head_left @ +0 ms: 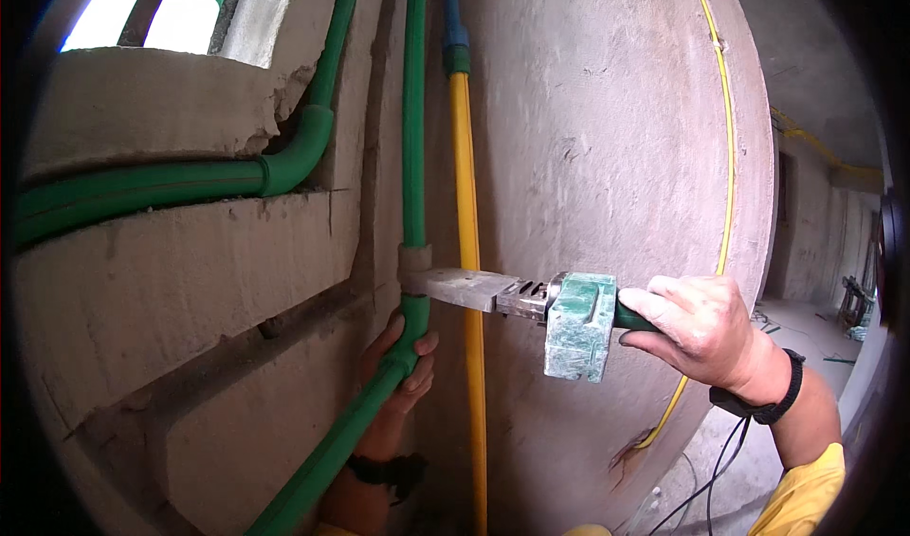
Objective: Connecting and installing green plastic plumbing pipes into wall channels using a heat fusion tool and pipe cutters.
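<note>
My right hand (700,327) is wrapped round the dark green handle of a pipe welding iron (580,327), held level in front of the wall. Its flat metal heating plate (460,286) reaches left to a round grey heating die (414,269). That die sits between the lower end of an upright green pipe (414,109) and the top of a green elbow fitting (406,346). Around the elbow, from behind, close the fingers of my left hand (417,384), partly hidden by it. From the elbow another green pipe (327,451) slopes down toward the lower left.
Behind the iron's plate runs an upright yellow pipe (466,185). A thicker green pipe with a bend (294,152) lies along the left wall. A thin yellow conduit (728,157) follows the right wall. Black cords (716,474) hang below my right wrist.
</note>
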`<action>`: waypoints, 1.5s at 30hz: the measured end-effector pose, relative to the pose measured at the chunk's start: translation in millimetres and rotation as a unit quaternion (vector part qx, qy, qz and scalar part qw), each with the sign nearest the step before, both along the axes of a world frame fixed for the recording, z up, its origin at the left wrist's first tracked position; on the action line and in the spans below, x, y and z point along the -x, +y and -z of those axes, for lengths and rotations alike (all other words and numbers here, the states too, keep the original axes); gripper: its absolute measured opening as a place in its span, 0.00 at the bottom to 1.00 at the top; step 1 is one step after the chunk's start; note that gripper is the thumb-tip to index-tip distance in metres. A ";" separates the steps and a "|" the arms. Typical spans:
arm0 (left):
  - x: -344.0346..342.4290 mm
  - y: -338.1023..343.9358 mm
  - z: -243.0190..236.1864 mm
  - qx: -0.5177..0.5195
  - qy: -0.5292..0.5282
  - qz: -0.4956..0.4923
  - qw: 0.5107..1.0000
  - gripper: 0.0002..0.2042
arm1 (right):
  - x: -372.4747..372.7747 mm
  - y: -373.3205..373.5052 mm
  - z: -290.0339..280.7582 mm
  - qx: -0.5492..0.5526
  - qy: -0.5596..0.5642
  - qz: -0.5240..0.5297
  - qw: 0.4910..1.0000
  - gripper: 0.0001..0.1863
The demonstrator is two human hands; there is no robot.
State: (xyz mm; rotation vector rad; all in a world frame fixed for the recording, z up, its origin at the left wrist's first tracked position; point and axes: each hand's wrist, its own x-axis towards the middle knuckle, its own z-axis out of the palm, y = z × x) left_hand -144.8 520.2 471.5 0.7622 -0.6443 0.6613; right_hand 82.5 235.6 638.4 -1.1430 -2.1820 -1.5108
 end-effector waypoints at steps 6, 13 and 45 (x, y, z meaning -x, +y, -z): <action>-2.7 13.8 3.8 -0.017 -0.013 0.042 0.999 0.14 | 5.6 -5.0 1.4 0.005 0.010 0.015 1.000 0.22; -4.3 12.5 7.8 0.021 0.008 0.039 0.999 0.17 | 25.7 -18.4 -7.9 0.030 0.025 0.045 0.998 0.21; 3.6 -4.4 -5.8 0.030 0.020 0.049 0.998 0.24 | -31.4 26.1 3.6 -0.053 -0.065 -0.043 0.996 0.24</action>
